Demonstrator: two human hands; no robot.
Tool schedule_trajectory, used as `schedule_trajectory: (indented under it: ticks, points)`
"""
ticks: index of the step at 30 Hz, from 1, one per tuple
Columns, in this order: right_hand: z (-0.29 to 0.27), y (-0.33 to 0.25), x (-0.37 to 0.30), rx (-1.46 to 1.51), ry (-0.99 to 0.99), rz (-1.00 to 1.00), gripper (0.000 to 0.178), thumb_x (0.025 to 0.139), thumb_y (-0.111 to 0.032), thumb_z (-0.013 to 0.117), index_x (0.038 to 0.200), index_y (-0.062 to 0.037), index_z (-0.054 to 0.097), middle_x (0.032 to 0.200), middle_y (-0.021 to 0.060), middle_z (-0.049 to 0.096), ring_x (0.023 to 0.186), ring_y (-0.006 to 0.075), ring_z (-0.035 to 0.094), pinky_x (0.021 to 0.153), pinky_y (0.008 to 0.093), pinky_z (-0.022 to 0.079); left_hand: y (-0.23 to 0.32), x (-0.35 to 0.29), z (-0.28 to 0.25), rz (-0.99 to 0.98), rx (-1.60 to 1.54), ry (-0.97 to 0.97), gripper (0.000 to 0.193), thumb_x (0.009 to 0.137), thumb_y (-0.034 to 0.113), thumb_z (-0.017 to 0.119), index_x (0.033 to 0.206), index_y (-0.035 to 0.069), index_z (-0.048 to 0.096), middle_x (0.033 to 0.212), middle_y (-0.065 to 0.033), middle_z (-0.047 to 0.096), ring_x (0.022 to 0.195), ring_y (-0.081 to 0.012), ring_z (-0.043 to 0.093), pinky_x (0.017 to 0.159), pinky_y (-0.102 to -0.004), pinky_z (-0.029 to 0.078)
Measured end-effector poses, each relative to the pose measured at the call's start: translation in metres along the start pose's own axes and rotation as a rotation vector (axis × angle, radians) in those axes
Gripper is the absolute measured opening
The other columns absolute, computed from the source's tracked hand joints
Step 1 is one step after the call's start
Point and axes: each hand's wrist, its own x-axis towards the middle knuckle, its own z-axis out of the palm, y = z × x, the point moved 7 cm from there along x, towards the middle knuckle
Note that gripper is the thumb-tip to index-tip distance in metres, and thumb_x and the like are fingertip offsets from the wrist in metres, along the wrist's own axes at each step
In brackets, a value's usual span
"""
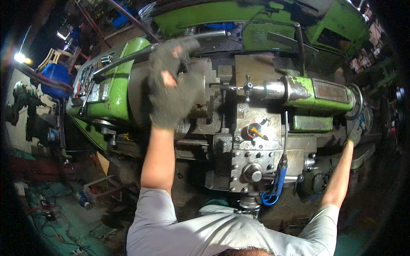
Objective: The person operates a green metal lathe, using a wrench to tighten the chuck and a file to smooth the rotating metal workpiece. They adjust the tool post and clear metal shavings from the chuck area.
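My left hand (173, 91), in a dark, worn work glove, is over the large lathe chuck (207, 94); motion smears its fingers, and bare skin shows through holes. A long metal bar (128, 57) runs past its fingertips; whether they touch is unclear. Far to the right, my gloved right hand (353, 136) is closed at the lower edge of the tailstock handwheel (358, 100). Between the hands, the green tailstock (299, 91) carries a drill chuck (247, 86) pointing at the lathe chuck.
A tool post (252, 172) sits on the carriage in front of me. A blue-handled tool (279, 179) leans there, beside a yellow-handled brush (257, 131). Loose tools lie on the green headstock (117, 91). Another green machine (200, 15) stands behind.
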Motion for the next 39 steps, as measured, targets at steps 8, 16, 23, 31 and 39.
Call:
schedule_trajectory:
  ticks: [8, 16, 23, 31, 39]
  points:
    - [-0.098, 0.207, -0.188, -0.053, -0.252, 0.187, 0.092, 0.1, -0.074, 0.041, 0.133, 0.0091, 0.064, 0.128, 0.0343, 0.067, 0.121, 0.0489, 0.06, 0.103, 0.0504, 0.043, -0.047, 0.059, -0.015, 0.232, 0.72, -0.306, 0.049, 0.085, 0.048, 0.079, 0.114, 0.008, 0.076, 0.105, -0.016, 0.074, 0.102, -0.0364, 0.069, 0.093, -0.0489, 0.052]
    - [-0.136, 0.329, -0.368, -0.678, -0.803, 0.273, 0.078, 0.1, -0.064, 0.047, 0.124, 0.0067, 0.069, 0.121, 0.0284, 0.07, 0.113, 0.0451, 0.063, 0.098, 0.0504, 0.047, -0.073, 0.056, -0.013, 0.184, 0.909, -0.404, 0.036, 0.089, 0.038, 0.072, 0.112, 0.011, 0.076, 0.099, -0.0119, 0.073, 0.095, -0.0353, 0.068, 0.082, -0.0505, 0.05]
    - [-0.111, 0.333, -0.429, -0.651, -0.896, 0.218, 0.065, 0.101, -0.054, 0.053, 0.12, 0.0059, 0.07, 0.115, 0.0233, 0.072, 0.108, 0.0405, 0.065, 0.096, 0.0489, 0.049, -0.094, 0.061, -0.008, 0.136, 1.014, -0.482, 0.038, 0.091, 0.034, 0.067, 0.123, 0.014, 0.073, 0.111, -0.0131, 0.072, 0.104, -0.036, 0.068, 0.089, -0.0514, 0.049]
    - [-0.113, 0.338, -0.42, -0.616, -0.758, -0.106, 0.051, 0.101, -0.042, 0.059, 0.115, 0.0051, 0.072, 0.108, 0.0173, 0.075, 0.101, 0.0352, 0.067, 0.093, 0.0472, 0.052, -0.094, 0.075, 0.003, 0.132, 0.959, -0.495, 0.041, 0.093, 0.039, 0.066, 0.126, 0.014, 0.072, 0.12, -0.0138, 0.073, 0.109, -0.0368, 0.068, 0.094, -0.0525, 0.049]
    - [-0.285, -0.059, -0.435, 1.11, -0.482, 0.178, 0.016, 0.097, -0.019, 0.072, 0.104, -0.0053, 0.069, 0.093, 0.0026, 0.066, 0.077, 0.0125, 0.06, 0.067, 0.0269, 0.048, -0.108, 0.069, -0.003, 0.135, 0.972, -0.522, 0.038, 0.097, 0.043, 0.062, 0.123, 0.018, 0.072, 0.11, -0.0146, 0.073, 0.101, -0.0374, 0.07, 0.085, -0.0546, 0.051]
